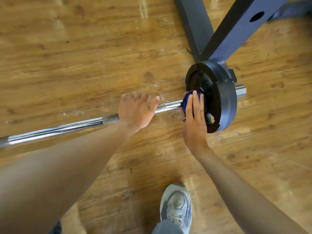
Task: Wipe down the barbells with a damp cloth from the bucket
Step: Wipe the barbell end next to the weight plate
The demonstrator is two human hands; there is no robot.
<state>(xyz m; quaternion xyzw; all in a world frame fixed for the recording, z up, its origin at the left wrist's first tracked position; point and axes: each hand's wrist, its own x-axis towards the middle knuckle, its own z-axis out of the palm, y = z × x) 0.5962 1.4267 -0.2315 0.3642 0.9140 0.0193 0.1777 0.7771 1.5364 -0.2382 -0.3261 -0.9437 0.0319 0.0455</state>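
The brown wood-plank floor (84, 48) runs under everything, and across it lies the long chrome steel barbell (55, 130), its knurled bands showing on either side of my left wrist. At the top right stands the dark grey steel rack frame (236, 32), whose foot comes down just behind the black round rubber weight plate (224, 102) loaded on the bar's far end; I cannot tell whether the plate touches the frame. My grey mesh trainer (176, 206) is planted near the bottom, well short of the bar.

My left hand (135, 110) hangs over the shaft with fingers spread and straight, gripping nothing; whether the palm rests on the steel I cannot tell. My right hand (196, 119) lies flat, fingers straight and together, pressing the small dark blue cloth (187, 103) against the inner face of the plate, right where the shaft meets it.

The worst risk, I judge, is the bar rolling. The plate stands on its edge, so a sideways push from my right hand with nothing holding the shaft could send it towards my foot or into the frame. The cloth is only pressed, not pinched, so a hard stroke could leave it behind or snag it in the plate's cut-out grip holes. My fingertips are close to the gap between plate and collar and could be nipped if the plate shifts. No bucket is in view, so a dry cloth would go unwetted.
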